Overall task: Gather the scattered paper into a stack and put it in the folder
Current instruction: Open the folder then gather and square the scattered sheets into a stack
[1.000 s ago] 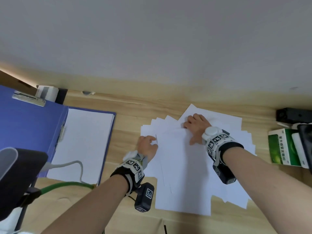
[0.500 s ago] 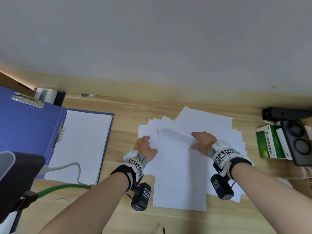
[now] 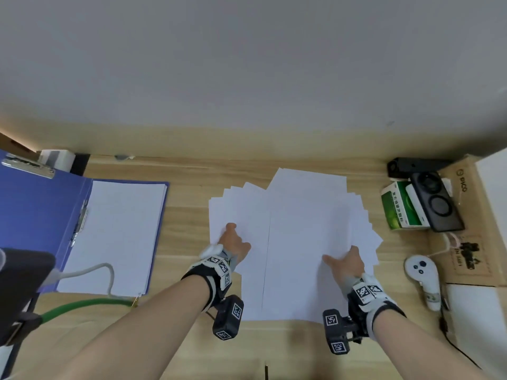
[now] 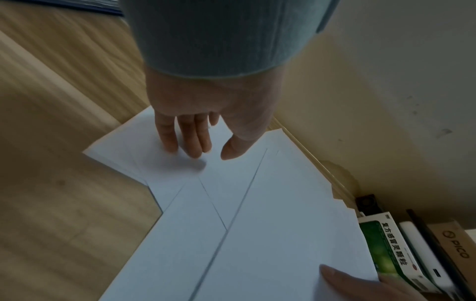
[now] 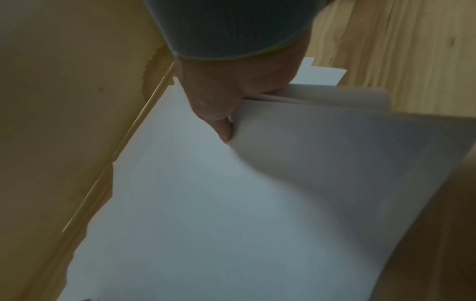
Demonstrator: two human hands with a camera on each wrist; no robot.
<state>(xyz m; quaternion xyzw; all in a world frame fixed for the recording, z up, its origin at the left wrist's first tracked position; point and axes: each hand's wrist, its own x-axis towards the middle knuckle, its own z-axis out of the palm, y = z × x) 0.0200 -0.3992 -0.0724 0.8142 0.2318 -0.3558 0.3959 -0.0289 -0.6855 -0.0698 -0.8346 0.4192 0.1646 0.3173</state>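
Several white sheets [image 3: 301, 229] lie fanned and overlapping in the middle of the wooden desk. My left hand [image 3: 233, 242] rests on the left part of the pile, fingers [image 4: 185, 142] straight and touching the paper [image 4: 270, 224]. My right hand [image 3: 344, 260] is at the pile's near right side. In the right wrist view its thumb [image 5: 219, 122] lies on top of the flat paper [image 5: 193, 203], and a bunch of lifted sheets [image 5: 335, 142] curls up over the hidden fingers. The open blue folder [image 3: 35, 209] lies at the left with white paper [image 3: 118, 229] in it.
At the right stand a green box [image 3: 397, 207], a black device [image 3: 436, 204], a white controller [image 3: 424, 272] and a cardboard box [image 3: 466, 242]. A green cable [image 3: 82, 305] and a black object [image 3: 22, 275] sit near the folder. The wall runs close behind the desk.
My right hand has come back from the far edge of the pile to its near right side and now lifts sheets there. The raised far edge lies flat again. My left hand has barely moved.
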